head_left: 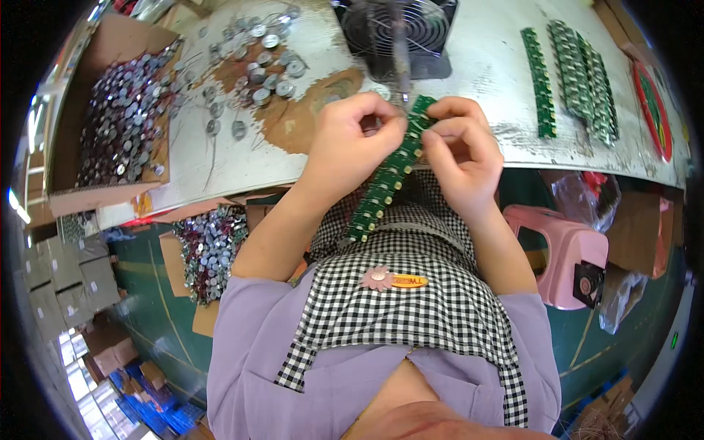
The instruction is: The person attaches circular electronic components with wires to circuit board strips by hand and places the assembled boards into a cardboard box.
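Note:
A long green circuit board strip point(385, 182) slants from the table edge down over my lap, with small pale metal parts along its sides. My right hand point(467, 150) pinches its upper end between thumb and fingers. Closed in a pinch, my left hand point(353, 139) meets the strip's left edge; what its fingertips hold, if anything, is hidden. Just above the fingertips, the tip of an upright metal rod point(402, 92), which looks like a soldering iron, points down beside the strip's top end.
A black fan point(396, 33) stands behind the rod. Loose round metal parts with wires point(268, 70) lie left, beside a cardboard box point(125, 192) full of them. More green strips point(541, 84) and a red-rimmed oval point(652, 110) lie right. A pink stool point(561, 249) stands below.

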Tool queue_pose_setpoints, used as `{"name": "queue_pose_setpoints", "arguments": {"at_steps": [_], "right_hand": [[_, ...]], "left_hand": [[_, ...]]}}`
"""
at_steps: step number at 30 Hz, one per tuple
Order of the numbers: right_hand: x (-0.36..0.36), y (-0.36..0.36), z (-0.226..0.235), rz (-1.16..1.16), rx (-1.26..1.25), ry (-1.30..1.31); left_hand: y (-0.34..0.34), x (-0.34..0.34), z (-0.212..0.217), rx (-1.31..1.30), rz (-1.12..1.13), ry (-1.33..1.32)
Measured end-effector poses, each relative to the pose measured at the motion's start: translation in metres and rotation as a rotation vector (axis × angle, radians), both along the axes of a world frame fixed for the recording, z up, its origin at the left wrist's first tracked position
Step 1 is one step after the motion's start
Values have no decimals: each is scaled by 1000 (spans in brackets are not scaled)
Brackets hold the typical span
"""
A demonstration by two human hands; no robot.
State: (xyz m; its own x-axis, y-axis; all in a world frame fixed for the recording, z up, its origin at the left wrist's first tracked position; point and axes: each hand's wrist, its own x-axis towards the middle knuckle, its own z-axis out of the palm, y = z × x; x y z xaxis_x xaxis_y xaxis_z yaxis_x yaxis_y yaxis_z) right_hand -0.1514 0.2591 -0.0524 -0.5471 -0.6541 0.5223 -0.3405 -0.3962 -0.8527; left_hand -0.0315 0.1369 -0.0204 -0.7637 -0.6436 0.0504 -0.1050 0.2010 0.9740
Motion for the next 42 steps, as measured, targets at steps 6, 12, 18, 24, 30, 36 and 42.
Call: {"name": "queue_pose_setpoints", "arguments": {"at_steps": [6, 12, 18, 24, 30, 36, 42], "right_hand": [[-6, -1, -6, -68, 39, -65], [-7, -1, -8, -58, 38, -107], [-6, -2, -8, -44, 32, -92], [-5, -3, -9, -30, -10, 26], [-5, -3, -9, -41, 1, 41], [-4, -2, -10, 57, -122, -146], [-3, 0, -9, -19, -5, 88]], "left_hand": [[-52, 33, 17, -660, 458, 197], [-58, 85, 7, -1087, 351, -767], [-71, 85, -9, -1119, 513, -581], [-72, 55, -4, -809, 691, 281], [-46, 46, 4, 159, 317, 424], [-21, 32, 4, 376, 158, 222], [-5, 20, 6, 343, 49, 144]]}}
